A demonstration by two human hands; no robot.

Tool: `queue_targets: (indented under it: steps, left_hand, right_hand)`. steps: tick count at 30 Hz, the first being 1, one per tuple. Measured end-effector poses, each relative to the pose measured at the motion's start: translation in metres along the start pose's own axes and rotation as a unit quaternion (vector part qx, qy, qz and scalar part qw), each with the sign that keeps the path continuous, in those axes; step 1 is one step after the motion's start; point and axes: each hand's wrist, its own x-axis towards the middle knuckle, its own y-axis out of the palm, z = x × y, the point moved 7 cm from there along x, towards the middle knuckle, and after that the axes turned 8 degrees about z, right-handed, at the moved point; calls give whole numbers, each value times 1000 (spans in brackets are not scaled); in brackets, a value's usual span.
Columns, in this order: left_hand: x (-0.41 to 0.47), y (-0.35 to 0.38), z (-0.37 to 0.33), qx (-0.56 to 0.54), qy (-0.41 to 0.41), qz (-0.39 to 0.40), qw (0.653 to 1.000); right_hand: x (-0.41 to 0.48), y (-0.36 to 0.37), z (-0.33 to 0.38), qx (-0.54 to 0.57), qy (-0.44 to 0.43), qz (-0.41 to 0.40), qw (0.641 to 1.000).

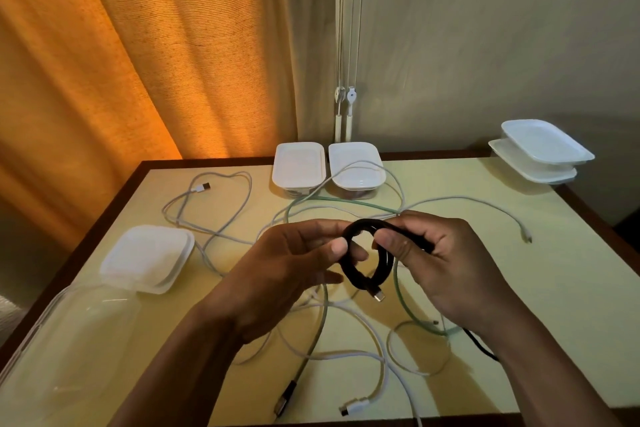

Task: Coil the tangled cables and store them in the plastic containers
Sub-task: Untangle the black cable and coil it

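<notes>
A black cable (360, 274) is wound into a small coil held above the table's middle. My left hand (294, 263) pinches the coil's left side between thumb and fingers. My right hand (446, 263) grips its right side, and the cable's loose tail trails out under that wrist. A metal plug hangs at the coil's bottom. Several white cables (221, 208) and a pale green cable (405, 305) lie tangled on the table (554, 253). Two open white containers (299, 165) (356, 163) stand at the far edge, a white cable draped over the right one.
Two stacked container pieces (543, 149) sit at the far right corner. Stacked translucent lids (149, 258) lie at the left, with a clear plastic piece (69, 340) at the near left. An orange curtain (138, 45) hangs behind the table.
</notes>
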Motion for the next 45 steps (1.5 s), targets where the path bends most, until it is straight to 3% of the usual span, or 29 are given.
queue_targets:
  steps: [4,8,11,13,16,18,20,22,25,30,41,43,45]
  left_hand:
    - [-3,-1,-1,-20,-44,17,999]
    - [-6,-6,-4,-26,-36,-3,999]
    - [-11,-17,-16,-134,-6,-44,990]
    - [-16,-31,-22,-212,17,-81,974]
    - [-19,-45,-19,-272,29,-110,956]
    - [-18,-45,-14,-271,21,-113,956]
    - [-17,-40,-12,-253,14,-106,962]
    - [-15,-33,-12,-233,14,-100,967]
    - [-11,-19,-6,-208,11,-82,975]
    - [-3,-1,7,-187,-12,-61,980]
    - [4,-6,9,-149,-13,-106,983]
    - [3,-11,8,-132,-10,-124,983]
    - [3,-12,9,-117,-10,-131,984]
  right_hand:
    - [1,3,-1,23,18,8,1000]
    - [3,9,0,64,32,36,997]
    - [-1,7,-14,114,77,92,986]
    - [-6,1,-26,59,109,129,984]
    - [-9,-3,-39,-133,125,162,970]
    - [-5,0,-38,-188,105,145,966]
    - [1,0,-32,-192,70,73,976]
    - [5,-3,-29,-150,56,-11,987]
    - [6,4,-40,21,111,-76,991]
    - [7,14,-52,327,164,-167,915]
    - [3,43,-51,497,246,-14,832]
    - [3,43,-41,479,230,13,847]
    - [1,43,-35,398,231,7,888]
